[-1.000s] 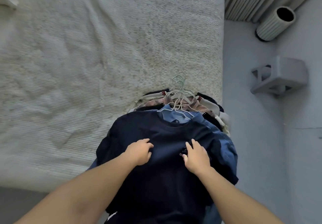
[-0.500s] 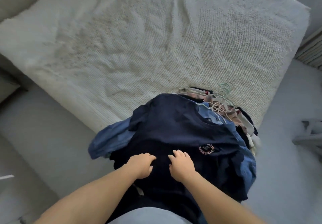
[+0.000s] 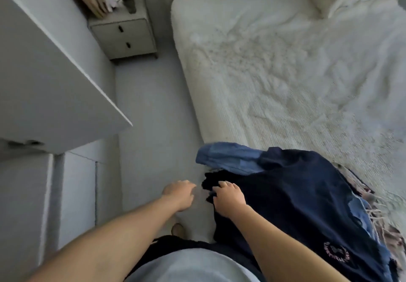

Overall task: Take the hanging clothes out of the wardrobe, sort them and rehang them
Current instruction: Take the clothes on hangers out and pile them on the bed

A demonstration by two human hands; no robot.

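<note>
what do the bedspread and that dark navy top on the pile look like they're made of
Bedspread: seemingly a woven cotton-type cloth, matte cream, ribbed and puckered texture. Dark navy top: soft matte knit, likely cotton jersey, draping limply, with an embroidered-looking round emblem.

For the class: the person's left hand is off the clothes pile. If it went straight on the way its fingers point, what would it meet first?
The left hand points toward the dark navy top's ragged edge, so probably that cloth first. Depth is unclear; it might pass over to the grey floor.

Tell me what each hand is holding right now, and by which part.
The right hand rests on the navy shirt near its lower hem edge; a true grip cannot be told. The left hand holds nothing, off the pile.
</note>
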